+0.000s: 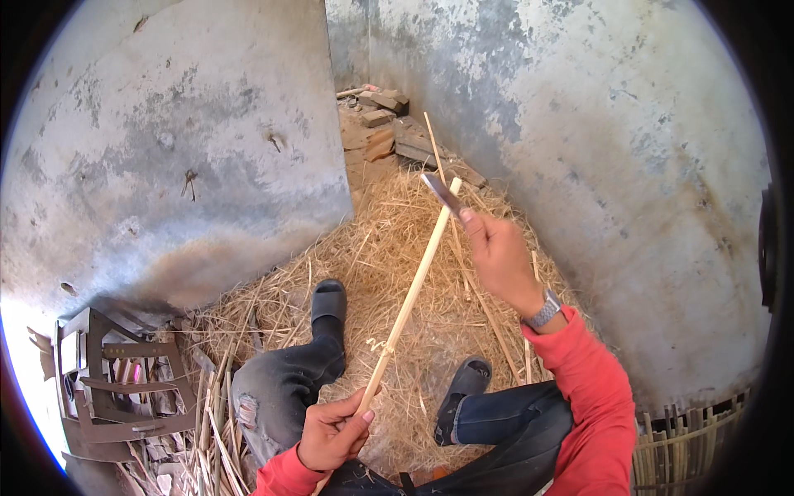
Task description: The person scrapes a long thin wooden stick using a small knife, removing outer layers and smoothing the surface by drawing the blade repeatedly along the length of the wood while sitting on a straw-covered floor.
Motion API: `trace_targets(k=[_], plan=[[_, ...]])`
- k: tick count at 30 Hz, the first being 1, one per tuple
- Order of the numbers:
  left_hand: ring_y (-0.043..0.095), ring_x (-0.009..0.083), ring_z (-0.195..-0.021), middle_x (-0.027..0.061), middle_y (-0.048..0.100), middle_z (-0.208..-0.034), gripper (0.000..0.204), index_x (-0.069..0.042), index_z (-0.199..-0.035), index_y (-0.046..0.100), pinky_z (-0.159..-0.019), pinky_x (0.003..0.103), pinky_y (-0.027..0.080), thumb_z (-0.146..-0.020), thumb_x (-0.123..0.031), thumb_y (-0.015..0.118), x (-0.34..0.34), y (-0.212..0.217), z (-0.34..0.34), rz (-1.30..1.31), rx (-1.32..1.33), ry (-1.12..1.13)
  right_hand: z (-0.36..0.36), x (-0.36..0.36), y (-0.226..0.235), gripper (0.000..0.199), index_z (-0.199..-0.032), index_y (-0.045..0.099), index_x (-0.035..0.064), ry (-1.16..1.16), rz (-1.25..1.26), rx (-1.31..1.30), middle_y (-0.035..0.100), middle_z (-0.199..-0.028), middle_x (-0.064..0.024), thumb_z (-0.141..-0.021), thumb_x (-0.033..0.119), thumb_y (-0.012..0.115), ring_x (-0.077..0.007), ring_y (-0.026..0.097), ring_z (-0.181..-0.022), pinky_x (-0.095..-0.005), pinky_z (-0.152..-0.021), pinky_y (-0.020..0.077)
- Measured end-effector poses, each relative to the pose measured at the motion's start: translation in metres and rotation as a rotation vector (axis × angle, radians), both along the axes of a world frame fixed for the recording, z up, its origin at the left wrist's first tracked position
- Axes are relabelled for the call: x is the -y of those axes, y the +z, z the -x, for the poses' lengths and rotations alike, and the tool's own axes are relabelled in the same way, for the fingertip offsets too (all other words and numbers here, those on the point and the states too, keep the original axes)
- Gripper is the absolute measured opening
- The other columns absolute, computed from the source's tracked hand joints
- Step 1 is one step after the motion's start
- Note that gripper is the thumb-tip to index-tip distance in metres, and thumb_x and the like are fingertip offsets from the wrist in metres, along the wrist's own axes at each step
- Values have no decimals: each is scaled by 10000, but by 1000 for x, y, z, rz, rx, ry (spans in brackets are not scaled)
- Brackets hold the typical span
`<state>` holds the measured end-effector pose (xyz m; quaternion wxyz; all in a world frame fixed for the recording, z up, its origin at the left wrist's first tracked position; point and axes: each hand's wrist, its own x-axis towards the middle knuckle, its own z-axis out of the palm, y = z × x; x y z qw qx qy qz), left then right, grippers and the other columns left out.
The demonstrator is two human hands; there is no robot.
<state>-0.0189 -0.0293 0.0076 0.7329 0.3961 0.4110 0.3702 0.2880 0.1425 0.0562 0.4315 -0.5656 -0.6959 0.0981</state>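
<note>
Left hand (335, 431) wrapped tight round the bamboo strip (418, 281)'s low end | right hand (500, 256) clenched on the knife (441, 193), blade crossing near the top! | strip slanting above the shavings (364, 231) | light, stiff, probably splintery; best gripped low, clear of the blade

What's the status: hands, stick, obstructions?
Left fingers closed round stick. Right fingers gripping knife at stick's far end. Loose straw below; no obstruction seen.

Knife (441, 193) hndl hidden by R fingers (475, 223)
</note>
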Motion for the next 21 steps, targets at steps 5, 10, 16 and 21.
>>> trace_targets(k=[5,10,16,21], plan=[[334,27,-458,-46,416,-608,442,25,-1503,505,-416,235,248,-1064,2,538,0,11,2,89,75,-33,11,12,1,440,-831,650,-48,81,77,26,496,-563,-196,-1094,284,531,-294,468,-452,-430,-474,369],[283,34,-418,-50,366,-581,440,7,-1517,493,-389,242,220,-1079,-22,512,-2,5,8,120,127,-24,45,41,-23,468,-751,595,-3,227,187,-45,485,-566,-166,-1089,316,544,-259,415,-449,-425,-477,355],[246,40,-418,-57,294,-584,430,-12,-1513,503,-383,242,201,-1083,-39,493,-8,5,13,190,252,2,86,95,-37,416,-786,619,10,490,211,-17,524,-574,-168,-1078,301,564,-296,512,-460,-412,-474,402],[236,40,-438,-44,275,-615,422,-13,-1509,499,-386,235,196,-1091,-70,488,-10,10,16,270,334,-22,72,61,-9,405,-902,704,8,333,227,-95,539,-554,-195,-1087,325,533,-324,559,-453,-461,-476,424]])
